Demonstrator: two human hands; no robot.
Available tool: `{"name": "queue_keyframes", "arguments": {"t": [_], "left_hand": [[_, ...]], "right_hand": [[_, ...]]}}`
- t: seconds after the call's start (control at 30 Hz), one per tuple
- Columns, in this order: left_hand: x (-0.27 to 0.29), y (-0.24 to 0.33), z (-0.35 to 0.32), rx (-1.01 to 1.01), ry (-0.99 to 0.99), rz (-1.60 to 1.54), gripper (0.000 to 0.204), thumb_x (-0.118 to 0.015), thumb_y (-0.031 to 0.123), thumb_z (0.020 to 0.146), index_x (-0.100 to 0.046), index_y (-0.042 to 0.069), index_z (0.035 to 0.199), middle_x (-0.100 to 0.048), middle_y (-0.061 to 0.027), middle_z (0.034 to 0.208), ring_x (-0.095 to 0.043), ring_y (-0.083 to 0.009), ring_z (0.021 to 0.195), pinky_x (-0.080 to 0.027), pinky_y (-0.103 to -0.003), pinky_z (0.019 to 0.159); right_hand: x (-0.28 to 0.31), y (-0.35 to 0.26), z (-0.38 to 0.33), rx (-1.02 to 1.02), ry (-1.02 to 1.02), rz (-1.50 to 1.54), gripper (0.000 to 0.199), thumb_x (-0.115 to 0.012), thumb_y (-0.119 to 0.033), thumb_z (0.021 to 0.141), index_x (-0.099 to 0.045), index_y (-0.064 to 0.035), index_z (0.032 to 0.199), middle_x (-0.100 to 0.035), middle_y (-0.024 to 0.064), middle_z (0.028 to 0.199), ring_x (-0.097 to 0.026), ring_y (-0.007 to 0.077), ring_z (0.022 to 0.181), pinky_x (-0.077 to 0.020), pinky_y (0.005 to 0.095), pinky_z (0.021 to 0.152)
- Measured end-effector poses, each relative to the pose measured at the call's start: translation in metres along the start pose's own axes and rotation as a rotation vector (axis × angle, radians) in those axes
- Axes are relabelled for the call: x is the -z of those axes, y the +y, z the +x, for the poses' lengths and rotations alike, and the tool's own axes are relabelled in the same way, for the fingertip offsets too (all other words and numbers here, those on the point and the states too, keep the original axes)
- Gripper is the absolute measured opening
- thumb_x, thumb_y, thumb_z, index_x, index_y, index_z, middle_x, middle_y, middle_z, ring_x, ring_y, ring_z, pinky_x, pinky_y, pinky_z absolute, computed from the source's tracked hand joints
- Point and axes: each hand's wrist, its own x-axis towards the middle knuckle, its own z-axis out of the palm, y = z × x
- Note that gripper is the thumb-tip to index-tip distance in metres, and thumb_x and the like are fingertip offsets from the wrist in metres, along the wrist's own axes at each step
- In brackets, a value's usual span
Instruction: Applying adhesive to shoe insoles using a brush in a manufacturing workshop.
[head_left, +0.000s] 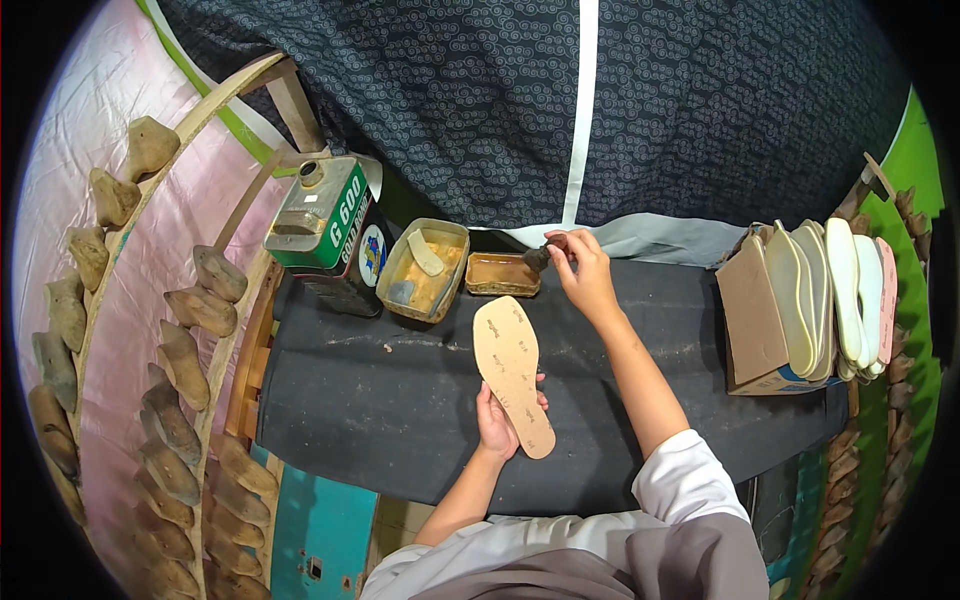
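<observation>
My left hand is closed around the narrow waist of a tan insole board, held above the dark tabletop with its wide end pointing away. Small dark printed marks dot its face. My right hand pinches a dark, stubby brush, its handle mostly hidden by my fingers. The brush is at the right end of a small rectangular tub with amber, glue-like contents. I cannot tell whether its tip touches the contents.
A larger square tub with a pale scraper-like piece stands left of the small one. Beyond it is a green and silver tin. At right, a cardboard box holds several pale insoles. Racks of wooden shoe lasts flank the table.
</observation>
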Motion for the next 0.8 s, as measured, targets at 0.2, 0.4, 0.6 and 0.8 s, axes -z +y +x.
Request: {"name": "queue_keyframes", "arguments": {"t": [0.2,0.4,0.6,0.8], "left_hand": [[0.000,0.000,0.000,-0.001,0.005,-0.005,0.064,-0.021,0.053,0.089,-0.044,0.004,0.124,-0.055,-0.0158,0.112,-0.058,-0.0224,0.079,-0.048,-0.036,0.072],[-0.003,-0.001,0.000,0.001,0.003,0.015,0.064,-0.020,0.053,0.089,-0.044,0.004,0.124,-0.055,-0.0167,0.112,-0.058,-0.0221,0.078,-0.048,-0.036,0.071],[0.000,-0.002,-0.003,0.003,-0.073,-0.035,0.069,-0.014,0.056,0.090,-0.043,0.004,0.124,-0.055,-0.0180,0.111,-0.057,-0.0223,0.074,-0.048,-0.035,0.067],[0.001,-0.006,-0.004,0.046,-0.093,-0.022,0.071,-0.012,0.059,0.090,-0.044,0.005,0.122,-0.058,-0.0155,0.101,-0.058,-0.0217,0.074,-0.048,-0.033,0.067]], "right_hand": [[0.003,-0.003,0.000,0.044,-0.004,-0.023,0.013,-0.057,-0.003,0.083,-0.061,-0.0004,0.095,-0.055,0.0101,0.085,-0.060,0.0185,0.072,-0.0489,0.0275,0.063],[0.013,-0.012,-0.002,0.015,0.024,0.030,0.015,-0.056,0.001,0.082,-0.061,-0.0001,0.097,-0.058,0.0088,0.088,-0.060,0.0149,0.075,-0.0484,0.0251,0.068],[0.041,-0.058,-0.030,0.097,0.035,0.085,0.018,-0.059,0.005,0.077,-0.059,-0.0029,0.093,-0.062,0.0101,0.092,-0.062,0.0196,0.078,-0.0501,0.0274,0.069],[0.056,-0.089,-0.074,0.622,-0.089,0.025,0.015,-0.066,-0.011,0.075,-0.062,-0.0035,0.087,-0.063,0.0131,0.090,-0.062,0.0266,0.073,-0.0523,0.0317,0.060]]}}
